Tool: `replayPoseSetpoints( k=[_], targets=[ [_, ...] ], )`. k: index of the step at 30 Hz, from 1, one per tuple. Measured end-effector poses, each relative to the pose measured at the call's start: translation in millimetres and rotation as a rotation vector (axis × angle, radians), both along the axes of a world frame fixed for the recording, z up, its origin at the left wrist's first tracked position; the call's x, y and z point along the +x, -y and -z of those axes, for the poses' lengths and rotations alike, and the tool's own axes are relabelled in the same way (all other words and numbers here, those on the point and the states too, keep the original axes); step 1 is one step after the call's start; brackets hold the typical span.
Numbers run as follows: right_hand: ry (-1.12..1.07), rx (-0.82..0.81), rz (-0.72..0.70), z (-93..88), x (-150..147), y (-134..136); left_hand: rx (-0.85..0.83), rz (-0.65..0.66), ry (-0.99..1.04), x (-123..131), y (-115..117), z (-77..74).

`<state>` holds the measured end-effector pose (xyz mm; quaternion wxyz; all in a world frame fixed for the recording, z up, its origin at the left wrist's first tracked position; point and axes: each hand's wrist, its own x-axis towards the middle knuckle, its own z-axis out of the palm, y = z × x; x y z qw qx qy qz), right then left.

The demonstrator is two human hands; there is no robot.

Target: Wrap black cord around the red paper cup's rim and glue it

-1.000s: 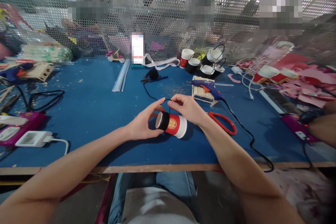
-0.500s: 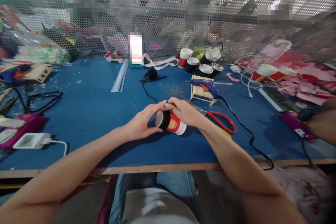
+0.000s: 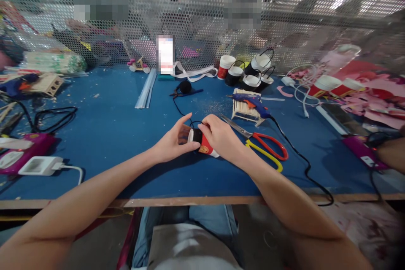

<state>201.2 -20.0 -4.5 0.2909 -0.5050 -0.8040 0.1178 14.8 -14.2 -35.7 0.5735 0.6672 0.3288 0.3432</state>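
Observation:
A red and white paper cup (image 3: 207,147) lies tilted on its side just above the table, its rim to the left. Black cord (image 3: 197,136) is wound in a band below the rim. My right hand (image 3: 223,137) is closed around the cup from the right and above. My left hand (image 3: 173,142) has its fingers spread around the rim, the thumb against the cup's side and the index finger stretched upward. A cord strand runs from the band area to a black ball of cord (image 3: 185,87). Part of the cup is hidden by my right hand.
Scissors (image 3: 268,145) lie right of my hands. Behind them a glue gun (image 3: 253,103) rests on a small stick rack (image 3: 238,112). Black-wrapped cups (image 3: 234,75), glue sticks (image 3: 146,88) and a phone (image 3: 166,55) stand or lie farther back. Another person's hand (image 3: 390,152) is at right.
My left fingers have opened wider, with the index finger raised off the cup. My right hand has moved over more of the cup, and the cup has turned slightly. A loop of cord now shows.

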Motion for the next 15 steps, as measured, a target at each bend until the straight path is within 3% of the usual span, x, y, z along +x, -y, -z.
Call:
replayPoseSetpoints(
  k=[7,15],
  targets=[
    [-0.049,0.011,-0.039,-5.8,3,1,0.123,-0.013,-0.011,0,1,-3.4],
    [-0.084,-0.122,-0.068,-9.2,8,-1,0.225,0.001,-0.001,-1,-1,-1.0]
  ],
)
